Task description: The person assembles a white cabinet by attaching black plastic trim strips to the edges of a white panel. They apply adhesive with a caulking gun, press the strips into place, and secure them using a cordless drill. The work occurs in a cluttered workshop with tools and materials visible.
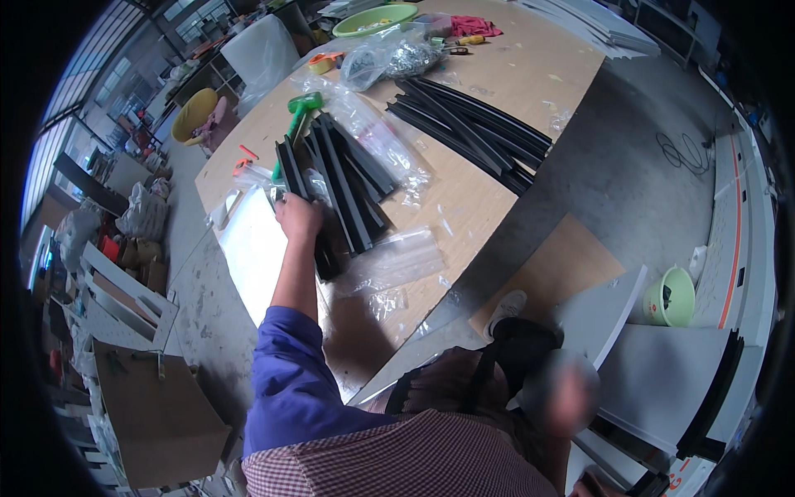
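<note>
My left hand (299, 218) reaches over the table, its fingers closed round the leftmost black channel strip (291, 168); the fingertips are partly hidden. More black grooved strips (341, 184) lie just to its right. Under and left of this hand is a bright white sheet (253, 253). Beyond it lies a green-headed mallet (303, 103) with a green handle. A clear plastic bag (397, 263) rests right of my left wrist. Down at the lower right, my right hand (571, 396) is smeared by a blur, so its fingers do not show.
A second pile of black strips (472, 132) reaches the table's right edge. Bags of small metal parts (406, 60), orange tape (321, 63) and a green basin (374, 20) occupy the far end. White panels (609, 323) and a pale green bucket (669, 296) stand on the right.
</note>
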A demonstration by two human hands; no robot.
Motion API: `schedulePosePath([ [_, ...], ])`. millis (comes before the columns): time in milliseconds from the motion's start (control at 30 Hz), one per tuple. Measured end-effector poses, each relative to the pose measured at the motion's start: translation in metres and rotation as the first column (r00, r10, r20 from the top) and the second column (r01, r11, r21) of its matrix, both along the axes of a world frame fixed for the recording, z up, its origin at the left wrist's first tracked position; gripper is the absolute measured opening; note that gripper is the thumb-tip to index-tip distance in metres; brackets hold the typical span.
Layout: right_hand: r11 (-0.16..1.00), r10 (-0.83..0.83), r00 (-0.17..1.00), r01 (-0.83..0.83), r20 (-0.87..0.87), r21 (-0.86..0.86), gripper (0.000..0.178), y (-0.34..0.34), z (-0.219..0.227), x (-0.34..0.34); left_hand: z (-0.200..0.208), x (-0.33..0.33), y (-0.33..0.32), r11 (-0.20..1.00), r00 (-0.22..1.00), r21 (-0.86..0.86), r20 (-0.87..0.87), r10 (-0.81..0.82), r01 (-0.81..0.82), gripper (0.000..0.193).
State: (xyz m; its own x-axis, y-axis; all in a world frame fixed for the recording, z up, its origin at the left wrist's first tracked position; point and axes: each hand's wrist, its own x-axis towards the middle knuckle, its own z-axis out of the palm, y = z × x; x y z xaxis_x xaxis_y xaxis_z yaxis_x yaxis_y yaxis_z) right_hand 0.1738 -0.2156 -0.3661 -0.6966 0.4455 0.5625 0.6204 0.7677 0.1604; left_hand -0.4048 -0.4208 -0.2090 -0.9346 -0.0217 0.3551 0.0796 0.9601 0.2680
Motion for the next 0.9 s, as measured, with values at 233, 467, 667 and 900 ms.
schedulePosePath([
  [233, 0.996, -0.069, 0.987, 0.076, 0.147, -0.036, 0.035, -0.010, 0.018, -0.010, 0.012, 0.033, 0.045, 0.985, 0.981, 0.010, 0.090, -0.172, 0.172, 0.069],
  [467, 0.971, 0.032, 0.981, 0.014, 0.192, -0.238, 0.035, -0.010, 0.025, -0.005, 0.037, 0.040, 0.037, 0.522, 0.879, 0.847, 0.171, -0.445, 0.100, 0.046],
  [667, 0.951, 0.149, 0.989, -0.148, -0.017, -0.273, 0.035, -0.010, 0.068, -0.017, 0.042, 0.102, 0.065, 0.088, 0.703, 0.993, 0.009, -0.711, 0.077, 0.053],
  [900, 0.709, -0.013, 0.980, -0.130, -0.197, -0.693, 0.026, -0.011, 0.100, -0.028, 0.031, 0.109, 0.077, 0.244, 0.711, 0.963, 0.095, -0.696, 0.110, 0.057],
])
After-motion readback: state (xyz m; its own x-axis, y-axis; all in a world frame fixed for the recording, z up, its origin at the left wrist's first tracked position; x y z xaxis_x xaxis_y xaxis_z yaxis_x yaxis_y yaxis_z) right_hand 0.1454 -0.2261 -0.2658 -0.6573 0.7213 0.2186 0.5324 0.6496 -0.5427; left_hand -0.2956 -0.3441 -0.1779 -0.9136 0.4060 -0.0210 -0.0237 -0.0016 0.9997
